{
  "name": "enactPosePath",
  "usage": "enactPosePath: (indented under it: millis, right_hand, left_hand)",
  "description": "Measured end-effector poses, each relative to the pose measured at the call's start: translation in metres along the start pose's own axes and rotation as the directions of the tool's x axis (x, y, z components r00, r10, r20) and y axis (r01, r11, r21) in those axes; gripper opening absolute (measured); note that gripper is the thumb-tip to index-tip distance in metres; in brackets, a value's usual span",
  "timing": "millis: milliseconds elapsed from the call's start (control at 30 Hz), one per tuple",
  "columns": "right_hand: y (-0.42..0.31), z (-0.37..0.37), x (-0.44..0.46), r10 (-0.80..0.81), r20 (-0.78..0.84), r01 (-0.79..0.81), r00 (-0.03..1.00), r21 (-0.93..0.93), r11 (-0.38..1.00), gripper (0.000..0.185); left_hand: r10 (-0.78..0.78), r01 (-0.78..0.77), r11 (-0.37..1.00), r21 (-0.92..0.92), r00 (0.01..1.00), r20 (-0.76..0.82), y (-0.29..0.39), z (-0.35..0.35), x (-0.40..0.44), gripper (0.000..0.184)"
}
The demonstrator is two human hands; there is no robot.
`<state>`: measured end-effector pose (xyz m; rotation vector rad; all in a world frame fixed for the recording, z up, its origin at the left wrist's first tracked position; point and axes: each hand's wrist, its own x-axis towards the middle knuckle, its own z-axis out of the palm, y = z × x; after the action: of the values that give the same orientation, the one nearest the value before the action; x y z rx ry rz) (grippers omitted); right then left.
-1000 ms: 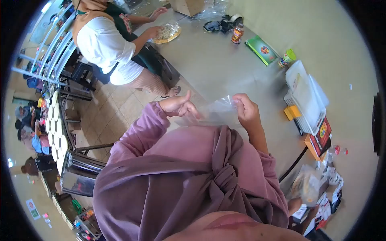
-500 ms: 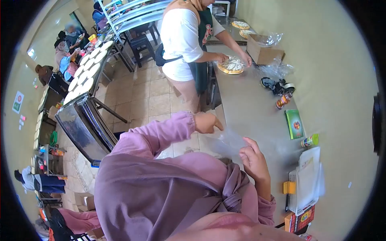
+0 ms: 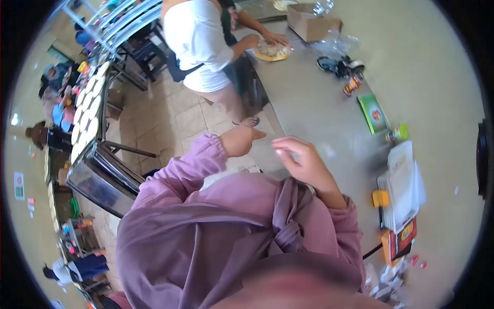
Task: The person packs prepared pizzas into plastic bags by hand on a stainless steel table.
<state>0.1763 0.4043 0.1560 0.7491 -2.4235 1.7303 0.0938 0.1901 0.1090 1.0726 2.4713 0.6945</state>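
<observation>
Here's the left hand [image 3: 240,142], forefinger out, its grip I can't tell; the right hand [image 3: 307,162] curves just beside, thumb and fingers parted! Right of both, a green packet [image 3: 373,114] lies on the desk [image 3: 311,100].

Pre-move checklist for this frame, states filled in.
1. Both hands in view: ok. Left hand and right hand both show in front of the torso.
2. Sheet or bag held: cannot tell. None can be made out clearly between the hands.
3. Firm grip: cannot tell. Neither hand shows clearly what, if anything, it pinches.
4. Co-worker's hands out of the way: ok. They are at the topped round food, farther along the table.
5. Green packet away from both hands: ok. It lies near the wall.
</observation>
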Motion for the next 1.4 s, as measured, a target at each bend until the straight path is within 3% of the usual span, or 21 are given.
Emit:
enactPosePath:
  millis: [67, 100, 167, 300, 333, 367, 433, 500, 567, 633, 667, 700, 767, 800, 900, 933, 1000, 1100, 1267, 1333, 1400]
  right_hand:
    - [0.048, 0.034, 0.015, 0.253, 0.21, -0.19, 0.944, -0.282, 0.941, 0.029]
    - [0.059, 0.043, 0.019, 0.271, 0.192, -0.212, 0.943, -0.28, 0.936, 0.029]
    - [0.077, 0.054, 0.022, 0.642, 0.092, -0.476, 0.761, -0.593, 0.649, 0.04]
    - [0.11, 0.075, 0.015, 0.7, 0.161, -0.49, 0.695, -0.607, 0.626, 0.05]
    - [0.11, 0.076, 0.017, 0.669, 0.321, -0.423, 0.671, -0.575, 0.7, 0.052]
    - [0.108, 0.077, 0.019, 0.616, 0.469, -0.36, 0.633, -0.526, 0.77, 0.054]
    - [0.098, 0.075, 0.03, 0.607, 0.47, -0.383, 0.641, -0.489, 0.784, 0.054]
    - [0.09, 0.075, 0.038, 0.6, 0.469, -0.41, 0.648, -0.449, 0.794, 0.055]
    - [0.087, 0.075, 0.046, 0.436, 0.563, -0.43, 0.702, -0.153, 0.89, 0.049]
    - [0.082, 0.071, 0.049, 0.25, 0.553, -0.466, 0.795, 0.292, 0.835, 0.044]
    - [0.075, 0.065, 0.046, 0.258, 0.527, -0.564, 0.81, 0.575, 0.593, 0.043]
    - [0.083, 0.063, 0.038, 0.235, 0.414, -0.476, 0.879, 0.751, 0.457, 0.045]
    - [0.091, 0.05, 0.03, 0.293, 0.168, -0.248, 0.941, 0.934, 0.259, 0.042]
    - [0.099, 0.046, 0.02, 0.392, 0.006, -0.118, 0.92, 0.957, 0.264, 0.044]
    - [0.157, 0.041, -0.02, 0.702, -0.322, 0.244, 0.636, 0.946, 0.213, 0.041]
    - [0.172, 0.044, -0.023, 0.707, -0.335, 0.257, 0.623, 0.941, 0.22, 0.041]
    - [0.195, 0.051, -0.029, 0.939, -0.334, 0.272, 0.077, 0.913, 0.303, 0.035]
    - [0.229, 0.063, -0.019, 0.955, -0.283, 0.255, 0.091, 0.933, 0.252, 0.033]
    - [0.282, 0.062, 0.032, 0.937, -0.343, 0.249, 0.074, 0.916, 0.315, 0.032]
    - [0.273, 0.052, 0.055, 0.952, -0.298, 0.102, -0.075, 0.947, 0.305, 0.026]
    - [0.265, 0.046, 0.068, 0.947, -0.313, 0.079, -0.072, 0.945, 0.318, 0.023]
  left_hand:
    - [0.042, -0.041, 0.999, -0.027, 0.998, 0.036, 0.01, -0.012, 0.003, 0.056]
    - [0.05, -0.049, 0.998, -0.044, 0.998, 0.024, 0.012, -0.017, 0.003, 0.058]
    - [0.102, -0.104, 0.994, -0.035, 0.994, -0.038, -0.001, -0.013, 0.002, 0.057]
    - [0.211, -0.191, 0.971, 0.143, 0.968, -0.133, -0.037, -0.005, -0.005, 0.05]
    - [0.221, -0.205, 0.969, 0.137, 0.969, -0.114, -0.046, -0.004, -0.007, 0.05]
    - [0.18, -0.171, 0.978, 0.116, 0.981, -0.069, -0.055, -0.002, -0.01, 0.049]
    - [0.158, -0.157, 0.983, 0.095, 0.987, -0.007, -0.066, -0.006, -0.011, 0.047]
    - [-0.016, 0.008, 0.998, 0.067, 0.992, 0.126, -0.074, -0.008, -0.013, 0.05]
    - [-0.006, 0.012, 0.999, -0.035, 0.986, 0.164, -0.088, -0.006, -0.015, 0.052]
    - [0.001, 0.027, 0.991, -0.134, 0.979, 0.204, -0.104, -0.003, -0.018, 0.054]
    - [0.016, 0.039, 0.969, -0.244, 0.976, 0.217, -0.112, 0.0, -0.02, 0.054]
    - [0.032, 0.053, 0.934, -0.352, 0.972, 0.231, -0.118, 0.001, -0.022, 0.054]
    - [0.022, 0.076, 0.93, -0.358, 0.965, 0.262, -0.116, -0.008, -0.025, 0.054]
    - [-0.005, 0.107, 0.927, -0.36, 0.963, 0.271, -0.116, -0.011, -0.026, 0.054]
    - [0.083, 0.0, 0.956, -0.294, 0.96, 0.269, -0.13, -0.013, -0.03, 0.052]
    - [0.097, -0.01, 0.955, -0.295, 0.954, 0.282, -0.14, -0.011, -0.031, 0.052]
    - [0.046, 0.028, 0.965, -0.259, 0.96, 0.275, -0.163, -0.004, -0.035, 0.051]
    - [-0.031, 0.129, 0.928, -0.349, 0.961, 0.275, -0.169, -0.014, -0.036, 0.048]
    - [-0.027, 0.081, 0.961, -0.264, 0.979, 0.204, -0.186, -0.022, -0.043, 0.046]
    - [-0.045, 0.098, 0.951, -0.294, 0.983, 0.18, -0.195, -0.019, -0.051, 0.045]
    - [-0.047, 0.083, 0.94, -0.33, 0.992, 0.117, -0.203, -0.017, -0.057, 0.046]
